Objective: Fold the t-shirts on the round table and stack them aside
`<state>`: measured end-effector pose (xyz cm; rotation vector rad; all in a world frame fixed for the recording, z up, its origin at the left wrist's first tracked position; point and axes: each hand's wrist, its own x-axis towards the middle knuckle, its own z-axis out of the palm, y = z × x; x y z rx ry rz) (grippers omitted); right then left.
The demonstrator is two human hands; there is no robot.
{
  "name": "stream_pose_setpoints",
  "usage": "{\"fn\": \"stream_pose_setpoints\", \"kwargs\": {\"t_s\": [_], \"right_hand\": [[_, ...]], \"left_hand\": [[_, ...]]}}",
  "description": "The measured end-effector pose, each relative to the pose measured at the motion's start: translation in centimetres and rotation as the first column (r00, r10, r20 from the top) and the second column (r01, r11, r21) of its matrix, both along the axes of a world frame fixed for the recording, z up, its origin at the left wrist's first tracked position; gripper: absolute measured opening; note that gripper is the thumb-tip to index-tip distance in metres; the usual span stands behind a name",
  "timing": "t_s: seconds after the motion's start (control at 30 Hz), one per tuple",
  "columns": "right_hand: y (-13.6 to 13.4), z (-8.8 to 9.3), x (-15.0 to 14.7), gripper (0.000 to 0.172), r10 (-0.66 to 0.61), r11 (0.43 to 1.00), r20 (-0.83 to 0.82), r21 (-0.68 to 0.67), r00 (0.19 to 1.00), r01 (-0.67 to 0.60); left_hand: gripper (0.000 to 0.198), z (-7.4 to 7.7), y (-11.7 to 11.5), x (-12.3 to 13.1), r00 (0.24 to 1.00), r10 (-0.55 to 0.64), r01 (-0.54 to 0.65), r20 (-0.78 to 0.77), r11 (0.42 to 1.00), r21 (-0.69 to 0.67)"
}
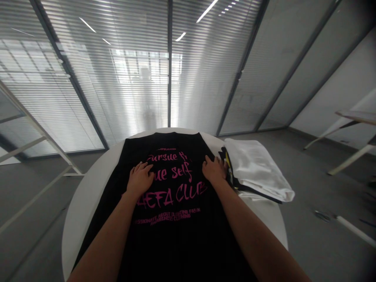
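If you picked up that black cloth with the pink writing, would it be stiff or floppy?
Probably floppy: the black cloth lies flat and thin-looking under the left hand and right hand, so it should droop when lifted. It seems unlikely to roll or tip, being spread wide across the white table.

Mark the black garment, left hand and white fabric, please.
Black garment (pixel 176 207), head view: its printed middle.
Left hand (pixel 141 178), head view: back of the hand.
White fabric (pixel 258 168), head view: its upper face.
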<state>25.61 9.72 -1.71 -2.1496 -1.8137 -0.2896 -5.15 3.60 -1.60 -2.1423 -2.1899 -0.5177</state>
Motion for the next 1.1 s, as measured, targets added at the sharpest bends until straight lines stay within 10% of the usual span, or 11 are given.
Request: {"fn": "stream_pose_setpoints", "kwargs": {"t_s": [0.83,1.1], "right_hand": [[-0.6,1.0,-0.9,0.046,0.253,0.966,0.009,0.043,0.967,-0.254],[-0.8,0.9,-0.7,0.046,0.029,0.998,-0.095,0.052,0.995,-0.024]], "left_hand": [[0.043,-0.1,0.0,-0.1,1.0,-0.002,0.002,-0.009,1.0,0.015],[0.043,0.0,0.0,0.0,1.0,-0.001,0.001,0.004,1.0,0.002]]}}
